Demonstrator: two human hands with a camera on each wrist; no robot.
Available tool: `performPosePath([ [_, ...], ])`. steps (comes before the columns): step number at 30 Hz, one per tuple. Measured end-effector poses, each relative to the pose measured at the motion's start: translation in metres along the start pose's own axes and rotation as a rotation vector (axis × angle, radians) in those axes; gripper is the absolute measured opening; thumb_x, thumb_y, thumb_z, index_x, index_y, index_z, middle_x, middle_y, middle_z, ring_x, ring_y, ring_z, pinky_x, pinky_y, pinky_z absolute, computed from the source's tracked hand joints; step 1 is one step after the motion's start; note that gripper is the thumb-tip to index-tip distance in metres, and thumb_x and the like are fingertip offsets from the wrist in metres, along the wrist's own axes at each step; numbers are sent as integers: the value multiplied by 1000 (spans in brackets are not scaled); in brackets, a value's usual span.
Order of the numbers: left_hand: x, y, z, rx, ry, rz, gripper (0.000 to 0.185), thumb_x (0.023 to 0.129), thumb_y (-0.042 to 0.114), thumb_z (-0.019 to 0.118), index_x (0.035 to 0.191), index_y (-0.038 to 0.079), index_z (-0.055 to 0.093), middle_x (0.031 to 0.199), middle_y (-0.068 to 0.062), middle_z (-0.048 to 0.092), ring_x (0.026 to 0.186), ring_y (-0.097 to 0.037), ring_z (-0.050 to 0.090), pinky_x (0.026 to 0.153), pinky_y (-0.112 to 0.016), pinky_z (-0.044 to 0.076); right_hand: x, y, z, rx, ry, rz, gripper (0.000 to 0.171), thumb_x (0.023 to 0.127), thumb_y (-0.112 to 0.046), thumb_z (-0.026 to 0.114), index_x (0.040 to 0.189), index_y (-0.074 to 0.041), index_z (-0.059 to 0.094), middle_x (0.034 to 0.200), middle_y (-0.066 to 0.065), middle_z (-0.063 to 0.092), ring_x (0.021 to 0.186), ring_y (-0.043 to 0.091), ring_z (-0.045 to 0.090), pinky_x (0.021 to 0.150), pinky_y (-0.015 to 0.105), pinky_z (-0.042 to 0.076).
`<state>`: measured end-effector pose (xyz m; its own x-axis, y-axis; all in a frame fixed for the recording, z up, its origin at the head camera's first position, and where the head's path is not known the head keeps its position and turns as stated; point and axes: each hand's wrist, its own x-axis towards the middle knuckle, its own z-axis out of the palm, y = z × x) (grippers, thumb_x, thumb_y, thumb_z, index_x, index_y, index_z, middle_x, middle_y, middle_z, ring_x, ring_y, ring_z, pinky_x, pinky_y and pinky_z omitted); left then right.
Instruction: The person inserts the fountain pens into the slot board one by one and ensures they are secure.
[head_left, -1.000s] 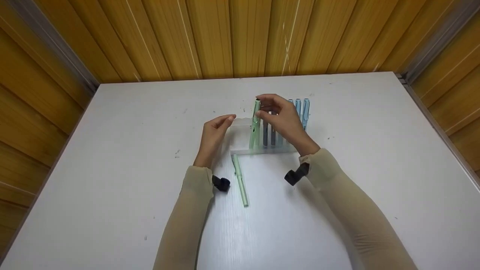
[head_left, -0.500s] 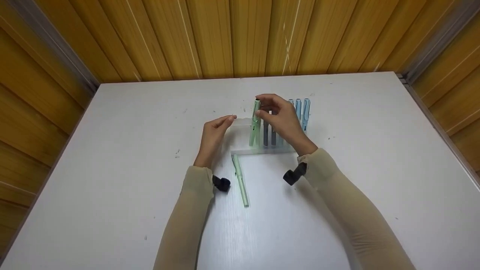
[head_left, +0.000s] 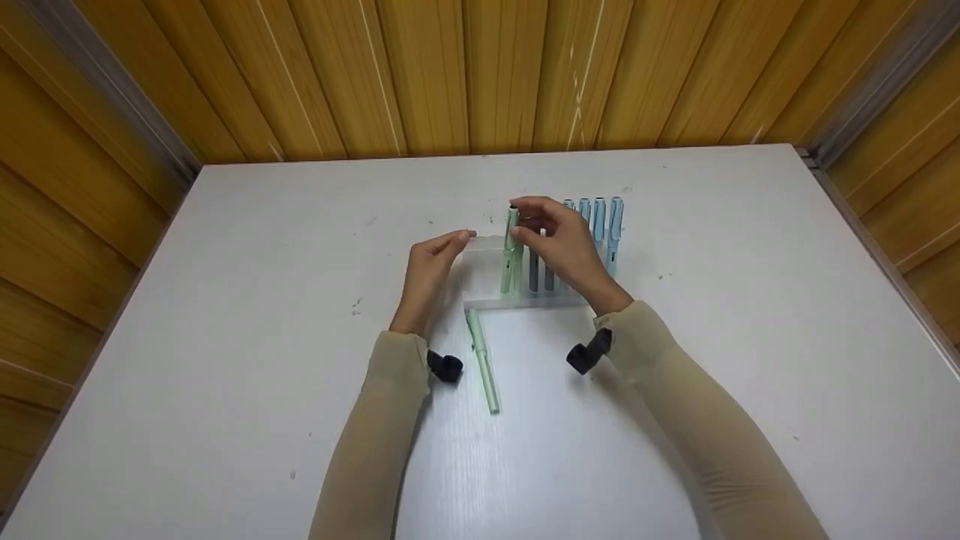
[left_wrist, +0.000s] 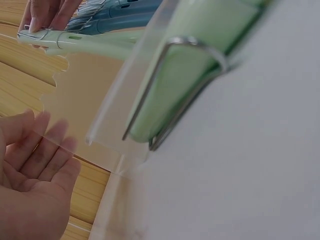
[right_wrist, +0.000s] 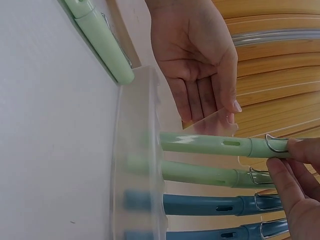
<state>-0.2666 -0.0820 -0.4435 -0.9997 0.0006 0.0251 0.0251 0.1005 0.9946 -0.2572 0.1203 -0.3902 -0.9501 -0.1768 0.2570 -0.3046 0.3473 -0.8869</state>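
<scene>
A frosted clear pen stand (head_left: 487, 304) holds a row of upright pens. My left hand (head_left: 431, 262) pinches its left side edge, thumb on one face and fingers behind the see-through panel (left_wrist: 90, 95). With thumb and fingertips, my right hand (head_left: 562, 236) grips the capped top of a light green pen (head_left: 511, 229). That pen's lower end is in the stand's front ledge (right_wrist: 137, 155), beside a second light green pen (right_wrist: 200, 172). Another light green pen (head_left: 484, 364) lies on the table in front of the stand, its clip (left_wrist: 190, 42) large in the left wrist view.
Dark blue pens (right_wrist: 200, 205) stand to the right of the green ones, partly behind my right hand. Several light blue pens (head_left: 616, 225) fill the stand's right end. The white table (head_left: 247, 300) meets a yellow wood-look wall (head_left: 495, 75) at the back.
My right hand has lowered slightly with the light green pen, and one more light blue pen top shows beside it. My left hand keeps its hold on the stand; the lying pen stays put.
</scene>
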Motion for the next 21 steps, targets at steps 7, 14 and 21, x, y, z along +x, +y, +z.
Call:
performPosePath([
  [7,0,0,0,-13,-3,-6,32,94,34,63,112,10,72,121,-3,68,124,-15,56,109,-38,39,0,0,2,-27,-11,6,35,91,-14,67,125,-11,62,116,4,64,106,16,62,92,31,50],
  [14,0,0,0,-3,2,-10,32,93,34,63,113,10,72,121,-4,68,123,-16,57,109,-38,40,-2,-2,3,-57,-21,-27,35,90,-12,68,124,-10,62,119,4,64,106,16,63,91,31,51],
  [21,0,0,0,3,0,3,32,94,34,63,113,9,72,122,-4,68,124,-16,56,109,-38,40,0,-4,3,-189,3,-171,31,89,-10,69,120,-8,66,118,6,65,102,16,64,89,26,54],
])
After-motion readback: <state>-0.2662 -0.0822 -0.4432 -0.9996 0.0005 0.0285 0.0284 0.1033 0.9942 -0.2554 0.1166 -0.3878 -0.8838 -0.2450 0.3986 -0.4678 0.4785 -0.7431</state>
